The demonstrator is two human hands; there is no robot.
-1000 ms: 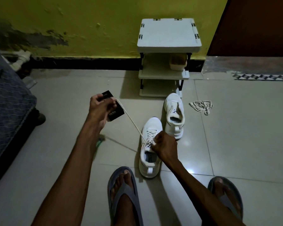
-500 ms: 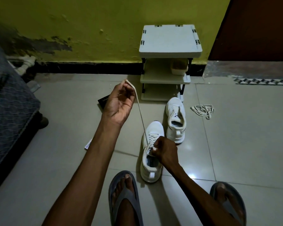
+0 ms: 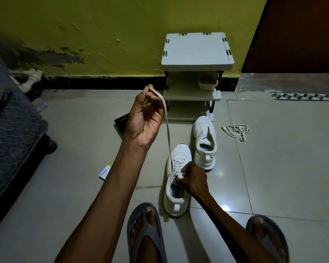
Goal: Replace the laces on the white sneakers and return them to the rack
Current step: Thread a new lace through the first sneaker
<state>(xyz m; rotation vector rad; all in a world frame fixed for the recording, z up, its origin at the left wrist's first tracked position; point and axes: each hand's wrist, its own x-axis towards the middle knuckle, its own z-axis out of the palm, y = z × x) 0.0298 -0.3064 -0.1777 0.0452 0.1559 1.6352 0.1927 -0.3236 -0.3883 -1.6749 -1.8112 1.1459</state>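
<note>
The left hand [image 3: 143,118] pinches the end of a lace [image 3: 167,130] and holds it taut above the near sneaker [image 3: 176,196], which lies on the floor between the feet and the rack [image 3: 197,50]. The right hand [image 3: 193,180] grips that sneaker at its top eyelets. Too hard a pull could leave the lace ends uneven, or jerk the shoe loose if the right hand slips. The far sneaker [image 3: 205,141], unlaced, lies just before the rack, with loose laces [image 3: 235,130] near it. The rack's middle shelf holds a pale tub [image 3: 207,83] with something brownish inside, too dim to identify.
</note>
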